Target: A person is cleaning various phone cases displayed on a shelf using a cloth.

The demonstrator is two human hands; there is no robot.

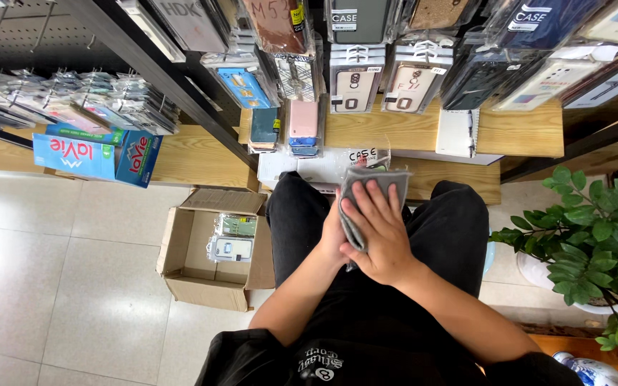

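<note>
Head view: right hand [379, 232] presses a grey cloth [366, 187] flat over a packaged case; left hand [332, 232] grip unclear.

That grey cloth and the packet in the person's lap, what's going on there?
A seated person presses a grey cloth with the right hand onto a clear packet, while the left hand holds it from underneath, mostly hidden. An open cardboard box with a few packets stands on the floor beside the left leg. More packets hang on the rack ahead.
</note>
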